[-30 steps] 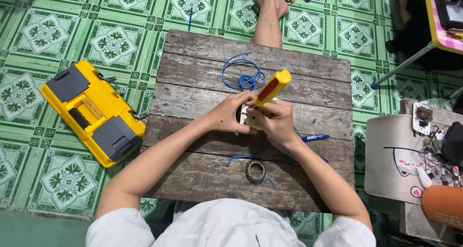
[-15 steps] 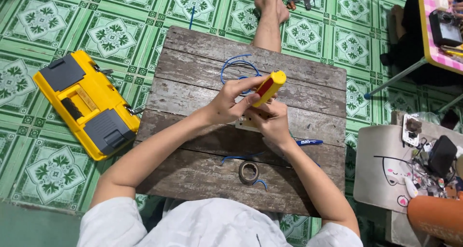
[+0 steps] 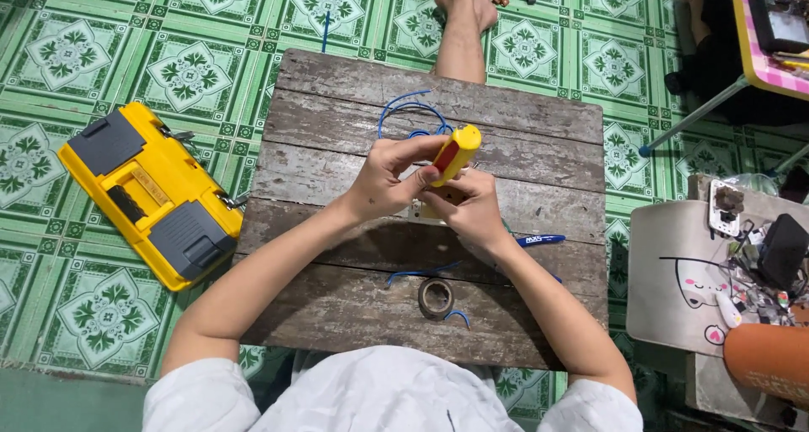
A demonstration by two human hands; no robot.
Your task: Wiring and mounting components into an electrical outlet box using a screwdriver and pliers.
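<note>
On a low wooden table (image 3: 337, 305) over green patterned floor tiles, both hands meet at the middle: the left hand (image 3: 383, 183) and right hand (image 3: 472, 209) are closed together around a yellow-and-red screwdriver (image 3: 455, 152). Its thick handle stands up above the fingers — light, stiff and probably not slippery — so the handle is the good place to hold, while the small pale part under the hands is mostly hidden.

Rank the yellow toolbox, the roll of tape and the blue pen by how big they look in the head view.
1. yellow toolbox, far the largest.
2. blue pen, longer but thin and partly hidden.
3. roll of tape; close to the pen, so that order is unsure.
</note>
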